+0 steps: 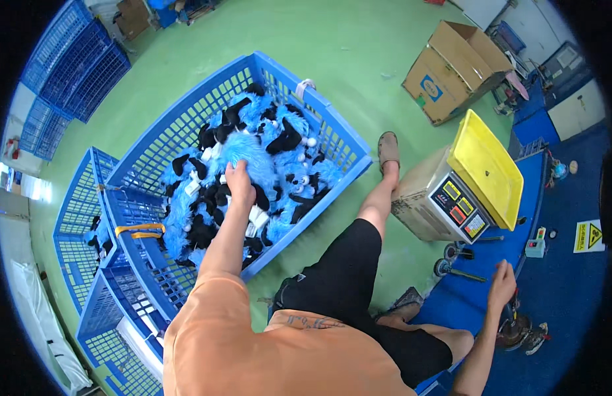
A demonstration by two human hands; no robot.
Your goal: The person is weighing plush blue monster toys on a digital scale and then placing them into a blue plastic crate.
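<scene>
My left hand [238, 183] reaches into a large blue plastic basket [312, 105]. Its fingers are closed on a blue furry plush toy [250, 155] lying on top of the pile. Around it are more plush pieces in blue fur, with black parts, small white balls and white tags. Off to the right, my right hand [502, 284] is raised beside the blue machine table [461, 297], fingers curled. Whether anything is inside those fingers is hidden.
A weighing scale with a yellow tray [487, 171] stands in front of me, right of the basket. Beyond it sits an open cardboard box [451, 72]. More blue baskets [78, 218] line the left. Metal rollers [444, 264] stick out from the machine near my knee.
</scene>
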